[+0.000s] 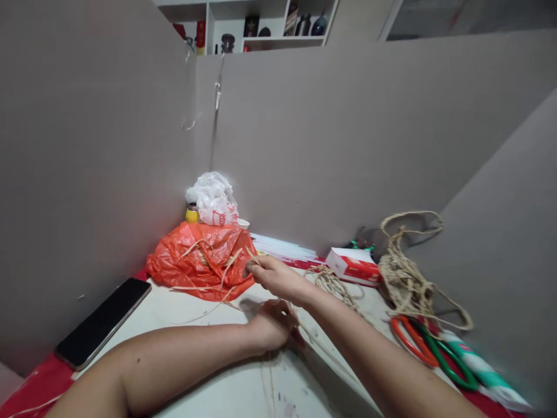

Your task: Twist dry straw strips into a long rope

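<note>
Straw strand (pixel 252 256) sits at the fingertips of the right hand (pixel 276 274), short end poking out up and away from the person, just beside the orange bag (pixel 167 261). Right hand: thumb and finger pinched shut on it. Left hand (pixel 270 329): just below and nearer the person, fingers curled, palm side mostly hidden; can't tell if it's gripping anything. Pale cord (pixel 321 346) runs from beside the left hand down under the right forearm, over the white tabletop (pixel 163 310). Can't tell if strand and cord are one piece.

Step in hand, my read: working the strand by fingers, right hand guiding the end, left probably steadying. Next move calls for a firm pinch near the end and a steady left hand, so nothing slips or tangles. More loose straw (pixel 232 264) lies on the bag, beyond both hands.
</note>
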The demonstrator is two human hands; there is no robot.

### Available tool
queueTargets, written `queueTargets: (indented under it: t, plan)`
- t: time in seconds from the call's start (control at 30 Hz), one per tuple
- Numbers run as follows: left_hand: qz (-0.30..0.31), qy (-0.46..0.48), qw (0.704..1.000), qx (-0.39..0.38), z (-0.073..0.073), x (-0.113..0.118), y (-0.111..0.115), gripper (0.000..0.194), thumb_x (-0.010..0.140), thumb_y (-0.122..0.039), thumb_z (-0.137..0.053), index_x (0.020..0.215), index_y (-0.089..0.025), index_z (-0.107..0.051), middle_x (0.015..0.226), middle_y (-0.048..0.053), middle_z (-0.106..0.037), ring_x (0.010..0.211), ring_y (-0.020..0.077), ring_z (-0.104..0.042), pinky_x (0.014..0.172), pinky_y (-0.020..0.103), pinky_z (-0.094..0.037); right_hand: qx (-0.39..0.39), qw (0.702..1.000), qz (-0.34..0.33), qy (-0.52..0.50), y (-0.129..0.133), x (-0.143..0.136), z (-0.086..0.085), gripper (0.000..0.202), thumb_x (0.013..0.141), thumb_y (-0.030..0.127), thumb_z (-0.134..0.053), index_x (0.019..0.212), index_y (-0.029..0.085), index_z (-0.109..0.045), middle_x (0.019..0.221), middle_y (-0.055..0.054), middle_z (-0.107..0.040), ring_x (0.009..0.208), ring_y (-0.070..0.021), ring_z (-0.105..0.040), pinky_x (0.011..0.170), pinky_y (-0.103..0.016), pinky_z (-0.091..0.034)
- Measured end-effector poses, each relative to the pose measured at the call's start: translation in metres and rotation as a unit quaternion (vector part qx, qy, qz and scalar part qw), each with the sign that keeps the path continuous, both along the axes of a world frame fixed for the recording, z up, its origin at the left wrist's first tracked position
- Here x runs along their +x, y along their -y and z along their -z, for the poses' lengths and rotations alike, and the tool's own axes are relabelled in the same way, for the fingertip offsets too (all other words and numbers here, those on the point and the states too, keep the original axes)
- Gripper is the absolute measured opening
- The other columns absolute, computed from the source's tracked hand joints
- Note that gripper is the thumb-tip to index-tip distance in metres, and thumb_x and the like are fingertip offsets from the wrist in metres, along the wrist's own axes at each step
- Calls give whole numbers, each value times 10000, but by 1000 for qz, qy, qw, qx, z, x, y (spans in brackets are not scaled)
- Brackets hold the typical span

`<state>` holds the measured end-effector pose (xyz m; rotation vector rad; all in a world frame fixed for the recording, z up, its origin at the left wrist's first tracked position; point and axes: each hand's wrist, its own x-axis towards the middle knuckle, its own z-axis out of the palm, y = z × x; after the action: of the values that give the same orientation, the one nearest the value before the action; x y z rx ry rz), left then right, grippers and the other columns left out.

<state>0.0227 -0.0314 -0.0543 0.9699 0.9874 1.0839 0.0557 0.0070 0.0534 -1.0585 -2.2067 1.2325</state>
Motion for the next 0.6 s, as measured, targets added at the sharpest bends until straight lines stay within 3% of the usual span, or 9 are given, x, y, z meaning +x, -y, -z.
queueTargets:
  t: [0.1, 0.2, 0.33, 0.47, 0.6]
  plan:
    - [18, -45, 999, 20, -8, -2, 2, 104, 715, -197, -532, 632, -151, -575, 471, 16, -575, 371, 113, -471, 424, 233, -305, -117, 984, 117, -65, 9, 21, 17, 234, 828, 356, -419, 744, 162, -520, 497, 75, -302, 415, -72, -249, 411, -192, -182]
    - [35, -43, 998, 20, -16, -6, 3, 163, 717, -243, -509, 589, -152, -553, 436, 1, -543, 315, 61, -331, 380, 216, -218, -170, 963, 176, -114, 21, 41, 35, 272, 825, 426, -419, 750, 173, -486, 479, 89, -268, 392, -71, -227, 397, -190, -170]
    - [26, 16, 999, -33, -18, -10, 2, 182, 705, -337, -553, 640, -175, -502, 388, -60, -440, 289, 35, -211, 350, 193, -103, -106, 978, 166, -67, 39, 69, 41, 296, 808, 459, -472, 696, 188, -440, 519, 58, -365, 438, -83, -300, 419, -206, -229]
    - [31, 44, 997, -58, -14, -14, -3, 240, 687, -355, -587, 637, -199, -412, 364, -115, -290, 306, 29, -150, 355, 183, -77, -12, 986, 164, 13, 52, 88, 43, 314, 817, 464, -469, 688, 179, -448, 615, 18, -448, 576, -114, -392, 516, -225, -314]
    - [31, 71, 995, -66, -11, -18, -9, 221, 702, -328, -570, 676, -195, -396, 450, -89, -408, 331, 17, -135, 367, 187, -55, 33, 983, 181, 28, 55, 96, 60, 211, 799, 355, -491, 705, 170, -453, 651, 16, -451, 609, -116, -388, 542, -224, -311]
